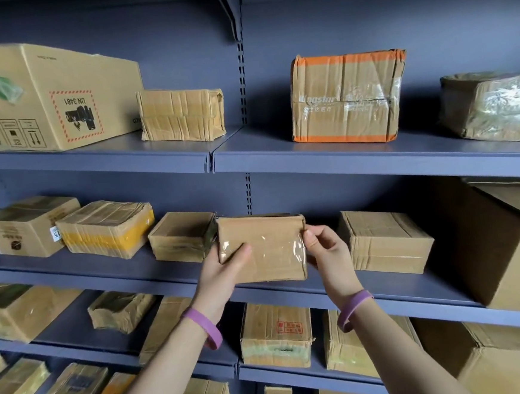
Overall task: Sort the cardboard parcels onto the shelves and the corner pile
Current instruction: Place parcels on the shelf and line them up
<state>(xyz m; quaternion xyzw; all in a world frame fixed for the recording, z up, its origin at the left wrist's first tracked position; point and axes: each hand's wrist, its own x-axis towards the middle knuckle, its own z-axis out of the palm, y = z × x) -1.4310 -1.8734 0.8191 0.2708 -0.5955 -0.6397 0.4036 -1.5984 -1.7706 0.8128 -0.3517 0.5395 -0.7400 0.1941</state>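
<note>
A small taped cardboard parcel [265, 246] is held upright in front of the second shelf [291, 290], in the gap between two other parcels. My left hand [224, 268] grips its lower left corner, thumb on the front face. My right hand [325, 250] pinches its right edge. Both wrists wear purple bands. Whether the parcel's bottom rests on the shelf edge cannot be told.
A small parcel [182, 235] lies just left of the held one and a taped parcel [383, 241] just right. A large box [511, 245] fills the shelf's right end. The top shelf [358, 158] carries an orange-taped box [345, 96] and others. Lower shelves hold several parcels.
</note>
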